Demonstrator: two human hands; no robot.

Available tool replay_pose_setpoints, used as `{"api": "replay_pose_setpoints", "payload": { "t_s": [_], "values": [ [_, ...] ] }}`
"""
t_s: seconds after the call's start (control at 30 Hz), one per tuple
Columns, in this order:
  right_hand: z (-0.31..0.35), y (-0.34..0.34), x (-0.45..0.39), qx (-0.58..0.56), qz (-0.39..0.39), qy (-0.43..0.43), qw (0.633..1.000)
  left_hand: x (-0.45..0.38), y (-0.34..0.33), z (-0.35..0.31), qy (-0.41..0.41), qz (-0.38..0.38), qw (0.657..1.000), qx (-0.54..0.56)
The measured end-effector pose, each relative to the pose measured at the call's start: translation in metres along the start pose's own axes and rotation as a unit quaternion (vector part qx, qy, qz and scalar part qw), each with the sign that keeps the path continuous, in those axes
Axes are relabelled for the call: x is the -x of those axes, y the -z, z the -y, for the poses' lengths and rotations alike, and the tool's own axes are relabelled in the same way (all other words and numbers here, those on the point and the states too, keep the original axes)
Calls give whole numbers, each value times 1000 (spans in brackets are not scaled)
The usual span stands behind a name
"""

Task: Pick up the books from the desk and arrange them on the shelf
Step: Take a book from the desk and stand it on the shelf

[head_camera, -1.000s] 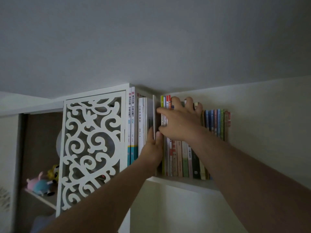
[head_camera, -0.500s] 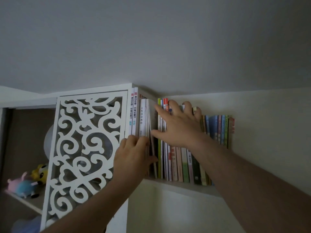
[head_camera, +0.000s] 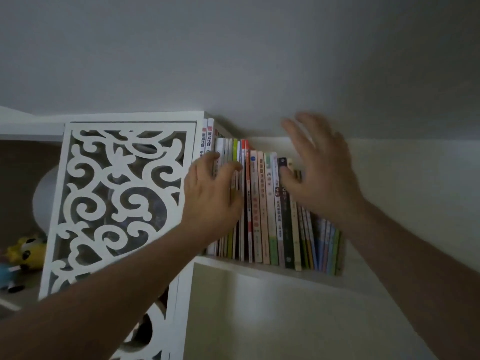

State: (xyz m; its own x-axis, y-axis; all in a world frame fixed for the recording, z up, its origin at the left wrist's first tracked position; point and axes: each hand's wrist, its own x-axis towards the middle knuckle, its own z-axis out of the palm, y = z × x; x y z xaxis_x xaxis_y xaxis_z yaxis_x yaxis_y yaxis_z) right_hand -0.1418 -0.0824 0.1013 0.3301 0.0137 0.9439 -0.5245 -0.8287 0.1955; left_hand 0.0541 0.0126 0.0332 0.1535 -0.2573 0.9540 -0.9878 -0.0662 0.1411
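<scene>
Row of thin, colourful paperback books (head_camera: 270, 211) upright on white wall shelf (head_camera: 259, 268). Left hand (head_camera: 210, 196) presses curled fingers on spines; right hand (head_camera: 319, 172) spread, empty. Light, floppy: grip mid-spine

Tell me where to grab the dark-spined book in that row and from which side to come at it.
Take the dark-spined book by the top of its spine, coming from the front and above. It stands upright, packed between neighbours on the shelf, so its covers are blocked; only the spine and top edge are free. Probably tip the top outward first, then pinch both covers.
</scene>
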Motion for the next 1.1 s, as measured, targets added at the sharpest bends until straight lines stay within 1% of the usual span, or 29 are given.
{"api": "replay_pose_setpoints", "payload": {
  "t_s": [0.03,0.07,0.1,0.13,0.17,0.2,0.23,0.27,0.3,0.37,0.43,0.5,0.57,0.63,0.7,0.8,0.87,0.93,1.0,1.03,1.1],
  "values": [
    [-21,11,16,-3,-67,-33,997,-16,3,-8,-37,-10,999,7],
    [-40,20,35,-15,-103,-98,990,-32,4,-18,-83,-19,996,4],
    [-57,23,53,-40,-99,-192,976,-48,1,-28,-131,-20,991,-13],
    [-68,22,69,-77,-51,-297,950,-62,-5,-37,-176,-16,983,-40],
    [-74,18,82,-124,27,-378,917,-74,-13,-43,-209,-9,976,-67],
    [-76,11,93,-175,104,-417,886,-82,-22,-45,-227,5,970,-84],
    [-74,3,102,-225,162,-418,865,-87,-30,-44,-232,22,968,-96],
    [-70,-3,108,-269,196,-390,858,-87,-37,-41,-228,39,966,-113],
    [-67,-11,112,-287,208,-354,865,-85,-43,-36,-225,48,964,-133],
    [-64,-24,114,-265,221,-298,890,-80,-54,-26,-228,36,960,-158],
    [-61,-29,109,-261,251,-271,892,-81,-61,-20,-236,17,958,-161],
    [-60,-33,107,-297,266,-269,877,-83,-63,-20,-252,10,954,-162],
    [-57,-38,106,-322,262,-282,865,-83,-63,-19,-268,9,948,-171],
    [-49,-41,105,-327,248,-300,861,-82,-64,-16,-283,8,943,-176],
    [-41,-41,103,-296,248,-294,874,-77,-65,-14,-277,2,946,-168],
    [-35,-32,99,-181,286,-305,890,-56,-74,-17,-232,-15,964,-132],
    [-31,-25,106,-101,339,-304,885,-28,-84,-18,-213,-6,971,-111],
    [-26,-13,120,-57,398,-280,872,-1,-89,-19,-208,-6,972,-106],
    [-24,6,137,-3,436,-267,860,10,-89,-24,-208,6,972,-110],
    [-24,13,144,21,433,-258,863,9,-90,-26,-202,22,974,-104],
    [-22,18,156,33,392,-218,893,10,-101,-24,-181,58,979,-71]
  ]
}}
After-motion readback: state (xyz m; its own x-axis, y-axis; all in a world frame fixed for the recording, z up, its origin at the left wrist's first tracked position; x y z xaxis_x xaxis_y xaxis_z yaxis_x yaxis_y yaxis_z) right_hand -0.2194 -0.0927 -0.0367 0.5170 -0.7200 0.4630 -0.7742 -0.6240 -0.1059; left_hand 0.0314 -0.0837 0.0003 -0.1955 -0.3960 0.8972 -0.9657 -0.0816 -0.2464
